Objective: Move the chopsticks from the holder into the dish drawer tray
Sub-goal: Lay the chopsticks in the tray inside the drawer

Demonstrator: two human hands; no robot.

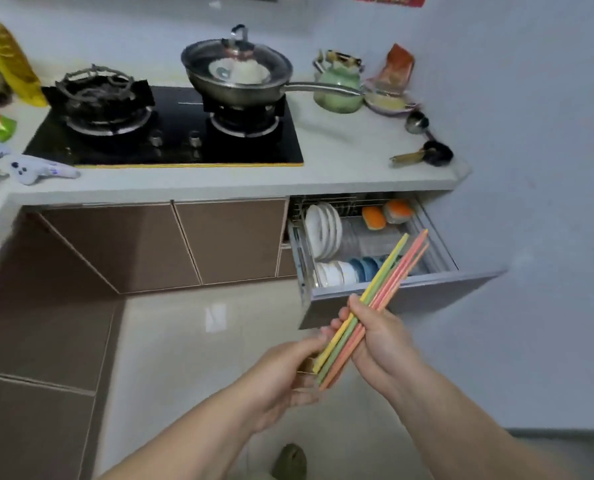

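Note:
A bundle of several coloured chopsticks (389,271), yellow, green, pink and orange, slants up to the right over the front of the open dish drawer (427,292). My right hand (380,341) grips the bundle around its middle. My left hand (281,375) is closed on the lower ends, with something small and brownish behind its fingers that I cannot make out. The chopstick tips hang above the drawer's wire tray (437,251), over the blue bowls (366,266). No holder is clearly in view.
The drawer holds upright white plates (323,230), white bowls (333,273) and orange-topped items (385,213). Above, the counter carries a gas hob (171,133), a lidded pan (236,74), a green kettle (339,84) and ladles (423,147). Brown cabinet doors stand left; tiled floor below.

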